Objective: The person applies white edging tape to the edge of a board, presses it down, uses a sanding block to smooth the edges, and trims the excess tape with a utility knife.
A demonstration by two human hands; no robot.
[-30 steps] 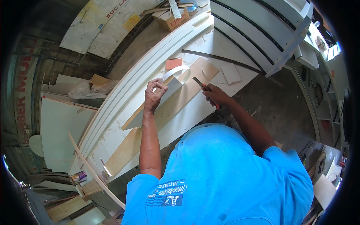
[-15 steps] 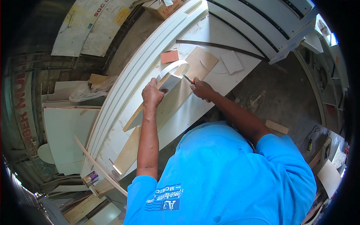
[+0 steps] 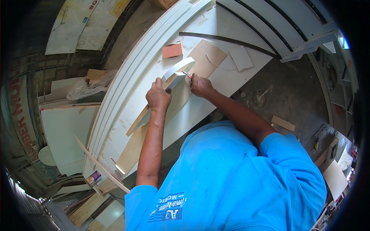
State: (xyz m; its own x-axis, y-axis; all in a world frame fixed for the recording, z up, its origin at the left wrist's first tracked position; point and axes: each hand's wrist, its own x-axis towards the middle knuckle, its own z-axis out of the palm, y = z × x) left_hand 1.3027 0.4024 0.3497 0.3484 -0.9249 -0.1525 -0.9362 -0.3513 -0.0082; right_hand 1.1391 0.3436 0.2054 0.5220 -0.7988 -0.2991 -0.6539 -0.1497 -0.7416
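Observation:
My left hand (image 3: 158, 95) is closed round a narrow board (image 3: 138, 122) with a bare wood edge and a pale face, held tilted above the bench. A white strip (image 3: 180, 67) of edge banding arches up over the board's far end. In my right hand (image 3: 201, 85) is a slim hand tool (image 3: 188, 75) with a reddish handle and a thin dark tip, which meets the board's white end near the strip. My fingers hide most of its handle, so its exact kind is unclear. Beneath lies a long plywood piece (image 3: 131, 154) on the white work surface (image 3: 216, 30).
A reddish block (image 3: 172, 51), a white offcut (image 3: 240, 58) and a long dark strip (image 3: 227, 39) lie on the surface. White panels with black rails (image 3: 269, 23) stand at the far right. A thin wooden strip (image 3: 98, 163) juts past the near left corner. An offcut (image 3: 283, 123) lies on the floor.
My right hand has moved left and slightly nearer, bringing the tool tip against the board's end. The white strip now stands in a flatter arch. My left hand keeps its grip.

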